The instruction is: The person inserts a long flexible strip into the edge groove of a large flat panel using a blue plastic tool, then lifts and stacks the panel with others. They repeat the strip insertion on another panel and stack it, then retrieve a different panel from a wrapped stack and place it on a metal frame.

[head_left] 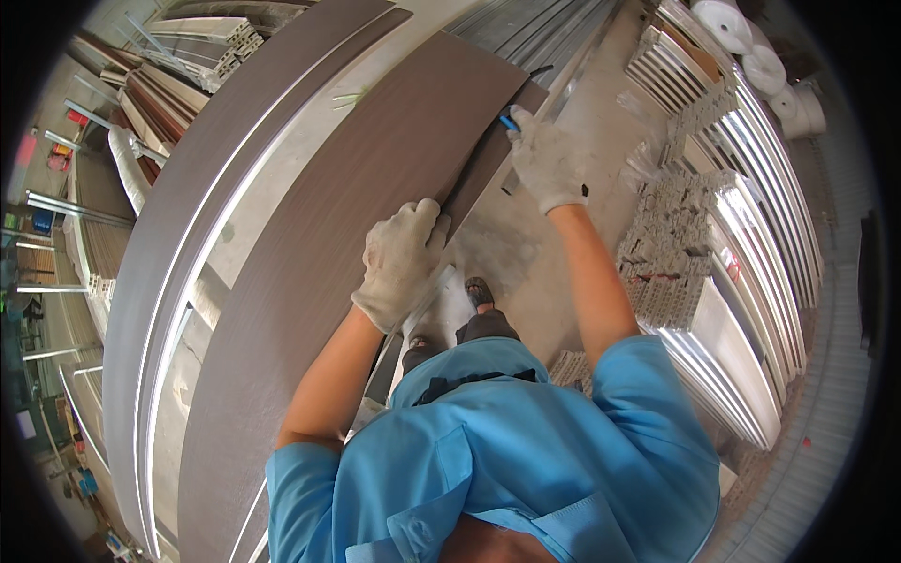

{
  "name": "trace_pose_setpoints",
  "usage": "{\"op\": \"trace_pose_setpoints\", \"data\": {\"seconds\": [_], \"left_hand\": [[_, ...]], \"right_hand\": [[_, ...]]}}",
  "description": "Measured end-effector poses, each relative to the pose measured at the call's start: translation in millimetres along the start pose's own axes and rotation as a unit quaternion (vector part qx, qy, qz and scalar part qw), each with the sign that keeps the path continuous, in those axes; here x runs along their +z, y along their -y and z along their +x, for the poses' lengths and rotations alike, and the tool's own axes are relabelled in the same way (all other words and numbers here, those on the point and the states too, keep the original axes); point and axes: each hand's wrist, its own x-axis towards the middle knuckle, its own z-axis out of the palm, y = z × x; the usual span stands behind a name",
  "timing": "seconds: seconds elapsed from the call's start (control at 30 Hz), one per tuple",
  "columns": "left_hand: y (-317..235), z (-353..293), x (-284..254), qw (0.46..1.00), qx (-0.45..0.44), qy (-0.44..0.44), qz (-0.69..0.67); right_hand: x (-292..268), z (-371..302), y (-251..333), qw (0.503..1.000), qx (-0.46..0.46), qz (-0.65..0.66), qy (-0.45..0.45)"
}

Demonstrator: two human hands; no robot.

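A long brown wood-look panel (375,141) slants across the middle, its surface bent by the lens. My left hand (399,263), in a pale work glove, curls its fingers over the panel's right edge, beside a dark gap. Along that edge runs a narrow brown strip (495,155), partly separated from the wide panel near the far end. My right hand (549,161), also gloved, is closed over the far part of the strip. From its fingers pokes a small blue tool (508,122), whose blade or tip I cannot make out.
Another brown panel (202,206) lies to the left, with the floor showing between. On the right stand tall stacks of pale hollow profiles (666,253), with white rolls (751,61) behind. Metal lengths (526,33) lie beyond the panel. Racks with boards (94,206) line the far left.
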Motion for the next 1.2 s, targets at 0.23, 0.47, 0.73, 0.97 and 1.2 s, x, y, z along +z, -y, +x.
{"op": "trace_pose_setpoints", "data": {"seconds": [0.23, 0.47, 0.73, 0.97, 1.2], "left_hand": [[3.5, 4.7, -1.2, 1.000, 0.023, 0.008, -0.005], [12.3, -49.1, -7.9, 0.967, -0.048, 0.031, -0.249], [20.1, -364.4, -101.0, 0.843, -0.422, -0.026, -0.332], [-25.1, -477.8, -143.8, 0.880, -0.425, -0.213, -0.005], [-15.3, -425.3, -238.4, 0.929, -0.293, -0.221, -0.045]], "right_hand": [[-15.9, -77.7, 49.3, 0.996, -0.039, 0.083, 0.013], [-6.6, -84.1, 38.2, 0.968, -0.047, 0.240, 0.051], [18.5, -58.5, -22.2, 0.921, -0.028, 0.388, 0.022], [20.2, -20.2, -55.7, 0.926, 0.023, 0.376, 0.026], [5.1, 33.6, -52.0, 0.990, 0.080, 0.110, 0.033]]}}
